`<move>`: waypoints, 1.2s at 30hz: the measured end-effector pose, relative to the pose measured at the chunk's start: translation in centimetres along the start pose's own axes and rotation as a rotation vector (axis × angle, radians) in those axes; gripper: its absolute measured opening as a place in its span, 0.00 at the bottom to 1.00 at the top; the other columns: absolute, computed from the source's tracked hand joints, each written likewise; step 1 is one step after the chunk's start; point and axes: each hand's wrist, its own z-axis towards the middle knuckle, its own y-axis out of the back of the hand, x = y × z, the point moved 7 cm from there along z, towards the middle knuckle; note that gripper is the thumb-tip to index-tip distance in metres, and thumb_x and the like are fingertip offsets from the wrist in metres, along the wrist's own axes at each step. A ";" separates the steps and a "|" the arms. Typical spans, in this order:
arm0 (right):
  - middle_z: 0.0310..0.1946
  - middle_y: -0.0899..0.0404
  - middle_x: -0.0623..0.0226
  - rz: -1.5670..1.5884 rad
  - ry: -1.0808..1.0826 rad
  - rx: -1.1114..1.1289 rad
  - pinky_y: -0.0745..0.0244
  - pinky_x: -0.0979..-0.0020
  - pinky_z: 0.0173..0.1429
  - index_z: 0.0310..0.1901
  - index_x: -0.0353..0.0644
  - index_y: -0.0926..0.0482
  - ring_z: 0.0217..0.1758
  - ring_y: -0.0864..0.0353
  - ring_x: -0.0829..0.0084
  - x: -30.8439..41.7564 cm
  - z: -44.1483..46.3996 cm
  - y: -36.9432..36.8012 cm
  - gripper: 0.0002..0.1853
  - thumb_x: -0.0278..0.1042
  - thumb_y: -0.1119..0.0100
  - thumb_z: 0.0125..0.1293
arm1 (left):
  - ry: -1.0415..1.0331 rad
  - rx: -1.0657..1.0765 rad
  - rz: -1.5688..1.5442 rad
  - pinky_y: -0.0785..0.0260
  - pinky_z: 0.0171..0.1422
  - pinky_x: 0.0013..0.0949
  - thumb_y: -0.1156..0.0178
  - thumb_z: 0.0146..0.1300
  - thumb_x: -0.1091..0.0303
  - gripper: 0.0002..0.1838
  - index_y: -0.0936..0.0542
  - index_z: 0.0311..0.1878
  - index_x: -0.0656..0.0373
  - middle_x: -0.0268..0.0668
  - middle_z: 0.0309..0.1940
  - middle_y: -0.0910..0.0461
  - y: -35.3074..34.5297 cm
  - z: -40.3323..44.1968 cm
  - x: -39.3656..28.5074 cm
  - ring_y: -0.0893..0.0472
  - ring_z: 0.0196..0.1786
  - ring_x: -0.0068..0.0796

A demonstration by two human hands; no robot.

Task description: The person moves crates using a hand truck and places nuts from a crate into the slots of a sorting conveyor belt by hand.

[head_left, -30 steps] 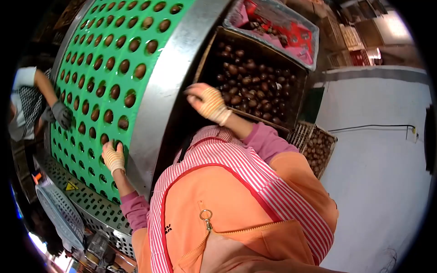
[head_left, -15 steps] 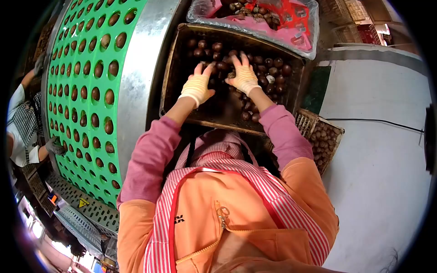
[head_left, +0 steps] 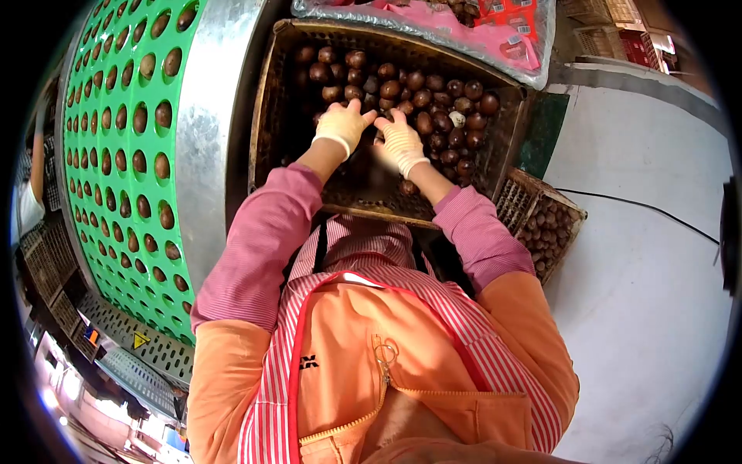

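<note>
My left hand (head_left: 342,124) and right hand (head_left: 401,142), in cream gloves that leave the fingertips bare, are close together over a dark rectangular crate (head_left: 268,93). Dark brown, glossy, round fruits (head_left: 423,121) lie thickly across its far and right parts. The visible fingers of my left hand are apart, with the tips at the edge of the fruit. My right hand is beside it, fingers bent and spread. A brown blur shows under the right hand, and I cannot make out what it is. One pale fruit (head_left: 457,119) stands out among the dark ones.
On my left a green panel with oval holes (head_left: 127,170) holds brown fruits, edged by a metal guard (head_left: 207,100). A plastic-lined container (head_left: 433,25) is beyond the crate; a basket of smaller brown fruits (head_left: 547,226) is at right. Another person's arm (head_left: 37,166) shows far left.
My hands have drawn together and towards me; more fruits show beyond them. The whole view has shifted, with the green panel further left. The other person's lower gloved hand is out of sight.
</note>
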 end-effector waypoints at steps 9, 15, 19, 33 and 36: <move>0.64 0.27 0.56 -0.174 0.179 0.540 0.31 0.63 0.68 0.67 0.49 0.30 0.66 0.27 0.59 -1.5 3.6 -2.3 0.37 0.52 0.36 0.55 | 0.193 0.442 -0.028 0.26 0.62 0.49 0.37 0.62 0.65 0.34 0.34 0.70 0.28 0.41 0.71 0.39 -4.5 4.8 1.3 0.27 0.67 0.49; 0.69 0.36 0.55 -0.110 0.070 0.540 0.36 0.52 0.71 0.67 0.53 0.29 0.71 0.37 0.49 1.3 1.2 -2.9 0.38 0.63 0.42 0.58 | 0.076 0.323 0.041 0.30 0.66 0.52 0.31 0.57 0.66 0.38 0.34 0.71 0.33 0.39 0.72 0.43 -3.7 0.3 1.8 0.39 0.72 0.59; 0.68 0.37 0.49 -0.254 -0.001 0.587 0.35 0.54 0.69 0.67 0.53 0.29 0.69 0.34 0.47 3.9 0.5 -2.8 0.41 0.66 0.42 0.53 | 0.067 0.491 0.015 0.31 0.67 0.47 0.30 0.54 0.56 0.36 0.29 0.68 0.41 0.43 0.70 0.35 -3.1 -2.1 3.1 0.33 0.70 0.51; 0.65 0.34 0.46 -0.199 0.250 0.460 0.32 0.58 0.69 0.56 0.54 0.19 0.69 0.33 0.50 2.1 0.4 -4.8 0.36 0.65 0.36 0.47 | 0.220 0.297 -0.388 0.29 0.65 0.46 0.30 0.48 0.47 0.43 0.32 0.70 0.41 0.49 0.64 0.29 -2.6 -7.8 3.4 0.26 0.65 0.50; 0.69 0.40 0.43 -0.100 0.285 0.408 0.34 0.61 0.70 0.59 0.45 0.23 0.70 0.34 0.49 2.9 -0.6 -3.4 0.39 0.55 0.29 0.44 | 0.112 0.244 -0.403 0.29 0.63 0.47 0.32 0.50 0.49 0.39 0.30 0.69 0.35 0.46 0.63 0.26 -1.4 -8.8 2.2 0.24 0.63 0.47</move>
